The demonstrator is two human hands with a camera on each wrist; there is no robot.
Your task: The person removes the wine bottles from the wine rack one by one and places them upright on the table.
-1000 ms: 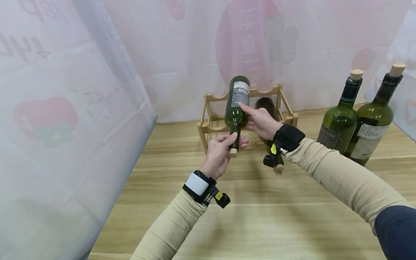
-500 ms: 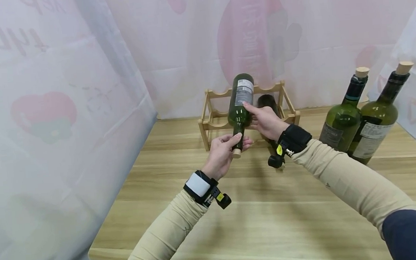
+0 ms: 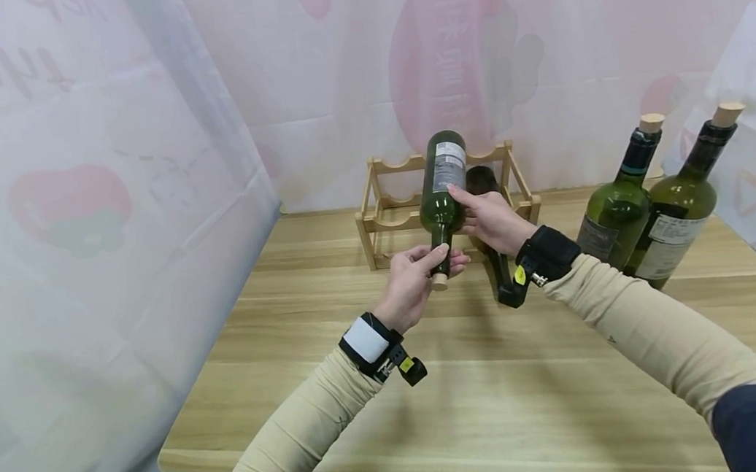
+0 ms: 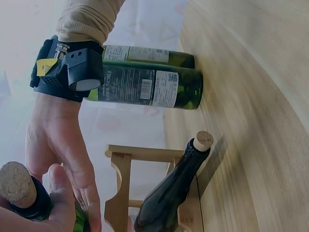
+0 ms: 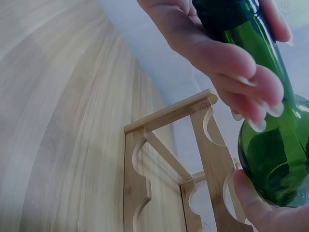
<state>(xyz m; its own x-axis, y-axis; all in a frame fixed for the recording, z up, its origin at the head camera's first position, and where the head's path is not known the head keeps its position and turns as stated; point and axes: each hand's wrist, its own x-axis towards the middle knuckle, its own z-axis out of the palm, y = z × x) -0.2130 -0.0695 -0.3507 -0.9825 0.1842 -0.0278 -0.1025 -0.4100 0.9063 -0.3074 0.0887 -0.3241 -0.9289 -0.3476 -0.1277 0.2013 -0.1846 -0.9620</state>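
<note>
A green wine bottle (image 3: 437, 206) with a pale label and a cork hangs tilted over the wooden wine rack (image 3: 393, 224), its base toward the back and the cork facing me. My left hand (image 3: 408, 285) grips the neck, thumb on top and fingers beneath. Farther up, my right hand (image 3: 492, 221) holds the bottle's shoulder from the right side. A second, dark bottle (image 4: 169, 193) lies in the rack's right part, its corked neck jutting out at the front. In the head view my right hand partly covers that dark bottle.
Two corked green bottles stand upright on the right of the table (image 3: 365, 427): a nearer one (image 3: 620, 212) and another (image 3: 674, 230) just beside it. A white printed curtain (image 3: 319, 145) hangs behind the table, with more along both sides.
The held bottle and both hands have shifted slightly to the right over the rack. Both hands keep their hold on it. The dark bottle stays in the rack.
</note>
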